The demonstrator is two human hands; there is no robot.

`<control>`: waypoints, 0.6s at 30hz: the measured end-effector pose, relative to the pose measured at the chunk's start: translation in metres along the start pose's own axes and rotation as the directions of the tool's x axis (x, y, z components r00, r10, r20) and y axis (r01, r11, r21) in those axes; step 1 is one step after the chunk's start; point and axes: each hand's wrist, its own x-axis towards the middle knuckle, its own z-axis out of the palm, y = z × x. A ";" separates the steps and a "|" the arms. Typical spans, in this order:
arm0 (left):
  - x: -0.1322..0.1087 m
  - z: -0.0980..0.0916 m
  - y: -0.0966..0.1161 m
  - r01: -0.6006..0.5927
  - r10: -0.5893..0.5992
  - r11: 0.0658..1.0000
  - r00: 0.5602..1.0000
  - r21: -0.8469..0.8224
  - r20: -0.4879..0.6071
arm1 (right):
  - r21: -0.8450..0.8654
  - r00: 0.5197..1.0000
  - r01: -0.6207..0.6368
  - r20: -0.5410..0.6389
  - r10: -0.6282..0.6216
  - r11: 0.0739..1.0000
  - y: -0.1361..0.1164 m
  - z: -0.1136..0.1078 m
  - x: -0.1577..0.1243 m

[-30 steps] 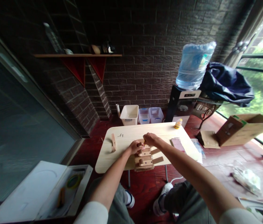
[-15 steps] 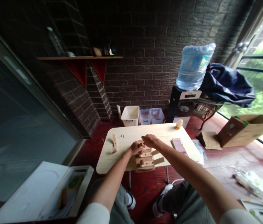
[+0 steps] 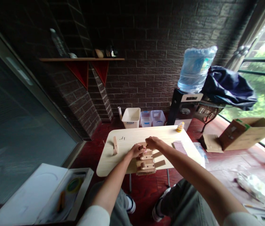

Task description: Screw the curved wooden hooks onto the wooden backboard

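Observation:
A wooden assembly of slats and blocks with dark holes (image 3: 146,165) lies at the near edge of the pale table (image 3: 106,157). My left hand (image 3: 136,151) is closed on a wooden block (image 3: 141,147) at the assembly's far end. Just right of it, my right hand (image 3: 153,142) is closed in a pinch above the same end; a small thing at its fingertips is too small to name. Two flat wooden strips (image 3: 160,164) stick out to the right. Another wooden piece (image 3: 115,145) lies apart on the left, near several small dark pieces (image 3: 122,138).
On the table's right stand a yellow-labelled bottle (image 3: 180,126) and a flat pinkish booklet (image 3: 179,147). Bins (image 3: 131,116) sit behind it, beside a water dispenser (image 3: 184,106). An open white box (image 3: 76,188) is at lower left, a cardboard box (image 3: 235,135) at right.
My right hand has shifted slightly right, apart from my left hand. The left hand stays at the wooden block. The whole view has moved a little.

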 end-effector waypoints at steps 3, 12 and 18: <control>-0.001 -0.001 0.001 0.021 -0.021 1.000 1.000 0.006 0.001 | -0.024 0.996 0.058 -0.066 -0.059 0.998 -0.001 -0.002 -0.002; 0.001 0.000 -0.003 0.035 -0.035 0.999 0.999 0.011 -0.014 | 0.004 0.997 0.045 -0.061 -0.045 0.999 0.010 0.010 0.008; 0.001 0.001 -0.003 0.058 -0.059 0.998 0.998 -0.021 -0.010 | 0.059 1.000 -0.023 0.013 0.022 0.998 0.009 0.003 0.006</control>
